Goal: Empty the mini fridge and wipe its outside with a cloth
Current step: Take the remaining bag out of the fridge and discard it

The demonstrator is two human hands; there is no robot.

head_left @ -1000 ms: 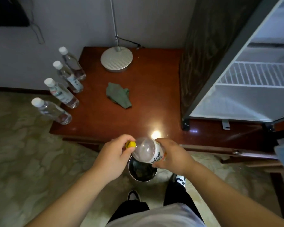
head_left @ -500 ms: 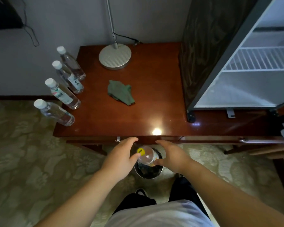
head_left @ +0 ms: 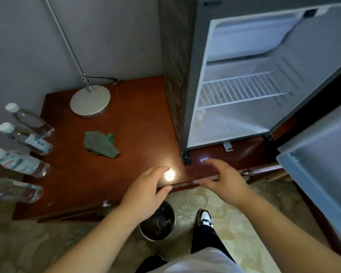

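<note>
The mini fridge stands on the right of the wooden table, its door swung open at the right. Inside I see only a white wire shelf. A crumpled green cloth lies on the table, left of the fridge. My left hand and my right hand hover over the table's front edge, fingers relaxed, holding nothing. Below them on the floor sits a metal bin with a bottle inside.
Several water bottles lie in a row along the table's left edge. A round lamp base with a slanted pole stands at the back, its cable running along the wall. My shoe is right of the bin on the patterned floor.
The yellow-capped bottle that both hands held has dropped into the bin. Both hands let go and rose to the table's edge. My view tilted up towards the fridge.
</note>
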